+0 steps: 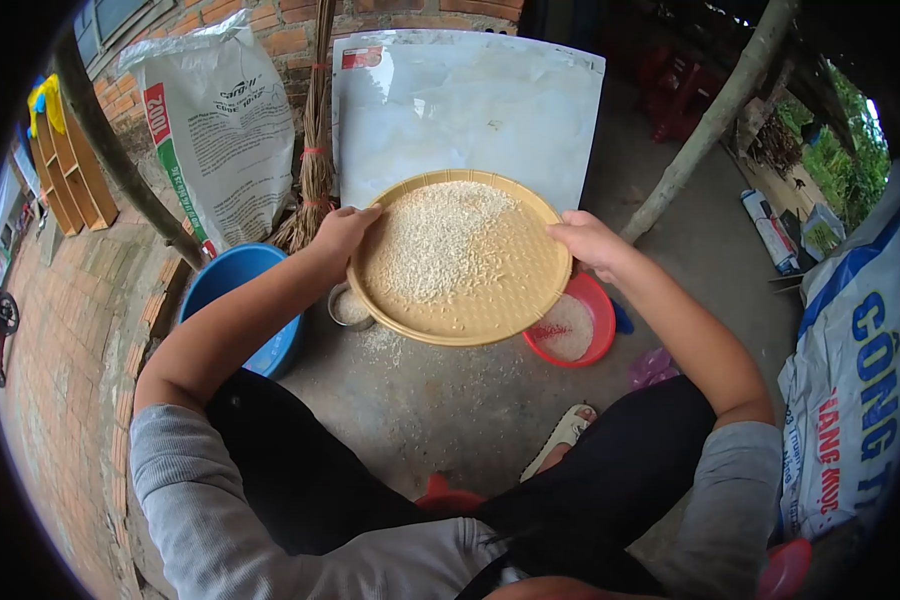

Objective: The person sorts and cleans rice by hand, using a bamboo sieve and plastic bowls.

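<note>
Between my two hands is a round, yellowish winnowing tray [526, 270] with a woven surface. Pale grains that look like rice [440, 240] are heaped over its left and far parts; the near right part shows bare weave with a few scattered grains. My left hand [346, 232] is closed on the tray's left rim, and my right hand [585, 243] grips the right rim. Below the right side, a red basin [604, 318] holds more pale grain and is partly hidden by the tray. Under the left side stands a small metal bowl [348, 318] with grain in it.
A blue basin [232, 262] stands on the left. Behind are a white feed sack [220, 130], a straw broom [317, 150] and a pale leaning panel [470, 110]. Wooden poles rise on both sides. Another printed sack [850, 370] is at right. Spilled grain dots the concrete floor [420, 410].
</note>
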`<state>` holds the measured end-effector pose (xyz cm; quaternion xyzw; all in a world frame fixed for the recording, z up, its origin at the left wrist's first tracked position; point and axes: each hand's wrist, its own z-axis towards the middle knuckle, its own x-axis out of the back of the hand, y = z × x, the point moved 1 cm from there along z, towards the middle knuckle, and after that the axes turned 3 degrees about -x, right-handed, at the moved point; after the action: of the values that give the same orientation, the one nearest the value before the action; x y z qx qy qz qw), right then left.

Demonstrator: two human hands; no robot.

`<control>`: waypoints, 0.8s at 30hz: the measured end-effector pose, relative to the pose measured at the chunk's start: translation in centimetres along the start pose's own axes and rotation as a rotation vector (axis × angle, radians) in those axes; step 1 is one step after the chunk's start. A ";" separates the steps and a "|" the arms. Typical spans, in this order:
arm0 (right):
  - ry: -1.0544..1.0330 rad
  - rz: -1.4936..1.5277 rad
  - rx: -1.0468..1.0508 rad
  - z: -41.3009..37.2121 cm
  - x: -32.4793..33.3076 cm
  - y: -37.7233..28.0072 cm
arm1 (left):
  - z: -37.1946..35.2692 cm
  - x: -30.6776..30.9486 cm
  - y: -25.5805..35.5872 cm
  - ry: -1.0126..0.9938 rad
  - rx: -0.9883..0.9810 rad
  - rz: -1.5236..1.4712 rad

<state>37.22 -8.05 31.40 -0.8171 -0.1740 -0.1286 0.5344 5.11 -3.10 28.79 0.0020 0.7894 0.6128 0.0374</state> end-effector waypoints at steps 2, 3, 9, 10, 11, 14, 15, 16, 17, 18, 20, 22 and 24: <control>0.021 -0.010 -0.033 2.3 0.7 2.7 | 0.6 -1.0 -1.8 0.004 0.018 0.048; 0.027 0.028 -0.010 3.2 1.0 3.8 | -0.2 -1.7 -1.9 -0.001 0.068 0.078; 0.007 -0.155 0.170 1.3 0.1 -2.1 | 0.8 1.3 -0.9 0.044 0.036 0.171; 0.008 -0.157 0.172 2.0 0.2 -2.0 | 0.7 1.3 -0.7 0.044 0.033 0.170; 0.062 -0.184 0.203 3.0 0.4 -2.1 | 1.0 1.4 0.0 0.085 -0.039 0.228; 0.147 -0.285 0.196 3.9 0.8 -3.7 | -0.2 0.6 3.0 0.163 -0.124 0.200; 0.163 -0.323 0.222 4.5 0.9 -3.4 | -0.4 0.5 3.2 0.157 -0.158 0.125; 0.180 -0.357 0.245 5.3 0.9 -2.9 | -0.3 0.7 3.2 0.149 -0.190 0.053; 0.153 -0.260 0.259 6.1 1.0 -2.4 | 0.1 1.1 2.7 0.190 -0.240 0.133; 0.154 -0.253 0.247 6.2 0.8 -2.6 | 0.4 1.3 2.4 0.182 -0.231 0.139; 0.317 -0.349 0.280 5.0 0.7 -3.3 | 1.1 1.3 1.2 0.238 -0.381 0.362; 0.343 -0.328 0.203 3.5 -1.1 -2.9 | 1.0 1.5 2.5 0.141 -0.301 0.240; 0.528 -0.324 0.269 3.9 -3.7 -0.3 | 4.3 3.8 1.4 0.078 -0.219 0.294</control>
<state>33.79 -4.91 28.68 -0.6396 -0.1726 -0.3949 0.6365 1.51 1.62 28.83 0.0896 0.7100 0.6935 -0.0833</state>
